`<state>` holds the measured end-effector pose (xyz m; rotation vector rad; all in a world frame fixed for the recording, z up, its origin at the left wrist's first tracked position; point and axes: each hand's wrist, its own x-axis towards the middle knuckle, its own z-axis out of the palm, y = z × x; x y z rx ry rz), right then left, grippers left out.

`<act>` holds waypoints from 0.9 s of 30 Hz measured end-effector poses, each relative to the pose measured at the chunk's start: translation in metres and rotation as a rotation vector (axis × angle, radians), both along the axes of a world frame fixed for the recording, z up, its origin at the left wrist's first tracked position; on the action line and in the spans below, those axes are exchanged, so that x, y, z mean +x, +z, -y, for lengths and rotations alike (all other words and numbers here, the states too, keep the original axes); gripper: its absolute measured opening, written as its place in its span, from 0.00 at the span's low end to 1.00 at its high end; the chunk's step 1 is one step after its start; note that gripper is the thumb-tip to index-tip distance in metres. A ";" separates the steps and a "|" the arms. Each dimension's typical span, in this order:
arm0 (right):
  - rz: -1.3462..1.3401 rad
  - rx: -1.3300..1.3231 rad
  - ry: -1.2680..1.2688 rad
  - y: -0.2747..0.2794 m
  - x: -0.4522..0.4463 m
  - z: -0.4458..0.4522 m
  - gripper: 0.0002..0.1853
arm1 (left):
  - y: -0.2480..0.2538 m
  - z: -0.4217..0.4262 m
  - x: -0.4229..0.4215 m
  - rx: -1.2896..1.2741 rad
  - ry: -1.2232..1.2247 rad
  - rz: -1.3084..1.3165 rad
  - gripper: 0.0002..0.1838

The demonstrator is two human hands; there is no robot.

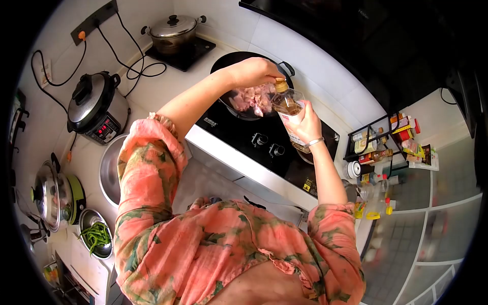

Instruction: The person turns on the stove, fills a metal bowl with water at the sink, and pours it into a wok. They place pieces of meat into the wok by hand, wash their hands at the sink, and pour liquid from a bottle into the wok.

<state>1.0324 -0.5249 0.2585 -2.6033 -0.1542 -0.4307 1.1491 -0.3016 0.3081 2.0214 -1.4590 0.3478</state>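
Observation:
My right hand (305, 124) is wrapped round a clear bottle (292, 109) with brown liquid and a pale label, tilted over the right edge of the wok (229, 62). At the bottle's top, the fingers of my left hand (256, 71) are closed on its gold cap (281, 85). Pieces of raw pinkish meat (254, 98) lie in the dark wok, just below my left hand. My left hand and forearm hide part of the wok. It stands on a black glass stove (239, 133) with two knobs.
A lidded steel pot (174, 38) stands behind on a black plate. At the left are a pressure cooker (99, 109), a steel basin (109, 170), a green-sided pot (76, 198) and a bowl of green peppers (95, 238). Bottles and a seasoning rack (373, 145) stand at the right.

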 end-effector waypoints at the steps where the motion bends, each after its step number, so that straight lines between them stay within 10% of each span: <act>1: -0.001 -0.049 -0.010 0.002 0.005 -0.001 0.36 | 0.002 -0.002 0.005 -0.006 -0.001 -0.008 0.13; 27: 0.140 -0.459 -0.091 0.044 0.096 0.014 0.35 | 0.008 0.011 0.106 0.073 0.341 0.334 0.09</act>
